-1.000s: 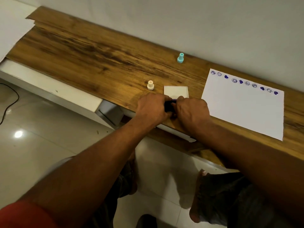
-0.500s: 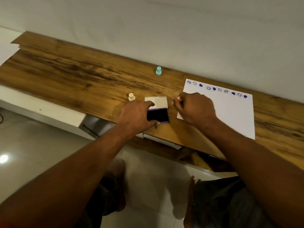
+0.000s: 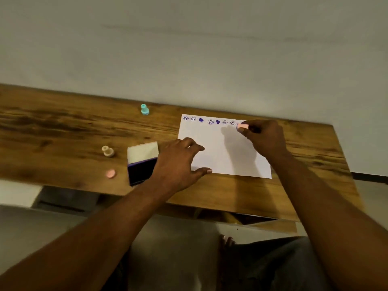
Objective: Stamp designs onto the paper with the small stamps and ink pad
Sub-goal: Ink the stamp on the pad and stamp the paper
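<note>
**Pink stamp at top row of paper, left hand on sheet's left edge**

Right hand (image 3: 265,136) pinches a small pink stamp (image 3: 241,126) in its fingertips, at the right end of the row of purple prints (image 3: 209,121) along the paper's (image 3: 226,156) far edge — whether the stamp face touches the sheet can't be told. Left hand (image 3: 178,164) is open, fingers spread, over the paper's near-left corner, holding nothing. Ink pad (image 3: 141,164) sits open just left of that hand, dark pad toward the desk's near edge, white lid flipped back. Beige stamp (image 3: 108,151) stands left of the pad; a pink cap (image 3: 110,173) lies nearer the edge. Teal stamp (image 3: 144,109) stands upright by the wall — well apart from the others. All on the wooden desk (image 3: 63,133).
</note>
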Action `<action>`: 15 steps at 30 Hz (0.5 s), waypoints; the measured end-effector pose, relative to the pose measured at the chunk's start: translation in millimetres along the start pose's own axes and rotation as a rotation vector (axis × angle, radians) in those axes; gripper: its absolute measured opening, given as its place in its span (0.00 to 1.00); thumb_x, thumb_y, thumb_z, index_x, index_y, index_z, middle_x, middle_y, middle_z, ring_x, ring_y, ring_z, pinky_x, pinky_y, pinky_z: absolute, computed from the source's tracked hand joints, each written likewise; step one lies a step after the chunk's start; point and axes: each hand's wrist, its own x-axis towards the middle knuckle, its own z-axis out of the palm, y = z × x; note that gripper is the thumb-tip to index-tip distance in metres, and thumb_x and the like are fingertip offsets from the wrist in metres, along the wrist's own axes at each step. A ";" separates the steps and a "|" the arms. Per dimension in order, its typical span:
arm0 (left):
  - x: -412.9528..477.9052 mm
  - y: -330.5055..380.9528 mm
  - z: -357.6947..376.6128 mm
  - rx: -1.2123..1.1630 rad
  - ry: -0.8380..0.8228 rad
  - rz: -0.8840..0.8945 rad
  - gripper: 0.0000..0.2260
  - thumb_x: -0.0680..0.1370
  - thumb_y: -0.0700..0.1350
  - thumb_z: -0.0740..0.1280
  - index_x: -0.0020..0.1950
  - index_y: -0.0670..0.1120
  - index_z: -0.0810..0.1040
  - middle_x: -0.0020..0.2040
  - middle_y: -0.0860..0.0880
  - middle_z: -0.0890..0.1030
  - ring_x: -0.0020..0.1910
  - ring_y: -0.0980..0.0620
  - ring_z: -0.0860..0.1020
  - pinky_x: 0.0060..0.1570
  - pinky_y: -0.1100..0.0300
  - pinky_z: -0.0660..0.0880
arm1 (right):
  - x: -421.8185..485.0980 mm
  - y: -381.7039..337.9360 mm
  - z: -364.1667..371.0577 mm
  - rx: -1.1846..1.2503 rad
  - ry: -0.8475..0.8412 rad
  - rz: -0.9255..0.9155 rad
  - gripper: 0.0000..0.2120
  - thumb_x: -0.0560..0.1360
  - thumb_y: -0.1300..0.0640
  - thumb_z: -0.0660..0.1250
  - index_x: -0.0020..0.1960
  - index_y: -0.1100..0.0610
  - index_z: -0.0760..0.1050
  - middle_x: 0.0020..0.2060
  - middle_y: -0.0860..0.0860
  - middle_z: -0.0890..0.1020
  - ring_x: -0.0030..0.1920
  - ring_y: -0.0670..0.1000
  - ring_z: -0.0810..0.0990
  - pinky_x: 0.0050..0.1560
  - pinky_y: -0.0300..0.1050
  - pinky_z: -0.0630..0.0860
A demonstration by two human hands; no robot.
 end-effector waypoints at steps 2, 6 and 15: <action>10.9 10.0 9.9 0.032 -0.051 0.011 0.35 0.75 0.74 0.65 0.77 0.59 0.71 0.77 0.54 0.72 0.74 0.49 0.71 0.71 0.44 0.70 | 7.5 10.6 -2.6 -0.090 0.059 -0.032 0.14 0.76 0.44 0.73 0.55 0.52 0.87 0.41 0.51 0.87 0.42 0.50 0.83 0.41 0.34 0.72; 27.2 20.3 25.5 0.058 -0.092 0.077 0.37 0.77 0.74 0.61 0.81 0.57 0.66 0.83 0.53 0.64 0.80 0.47 0.64 0.76 0.42 0.62 | 21.0 33.4 -15.7 -0.117 0.237 -0.052 0.10 0.77 0.49 0.73 0.52 0.55 0.85 0.40 0.52 0.86 0.39 0.51 0.82 0.42 0.45 0.76; 46.8 1.4 29.1 0.226 -0.166 -0.013 0.43 0.76 0.77 0.54 0.84 0.52 0.61 0.85 0.50 0.59 0.81 0.48 0.63 0.76 0.43 0.64 | 31.2 30.0 11.0 -0.128 0.128 -0.167 0.12 0.77 0.49 0.72 0.53 0.56 0.85 0.41 0.52 0.87 0.41 0.52 0.84 0.45 0.46 0.78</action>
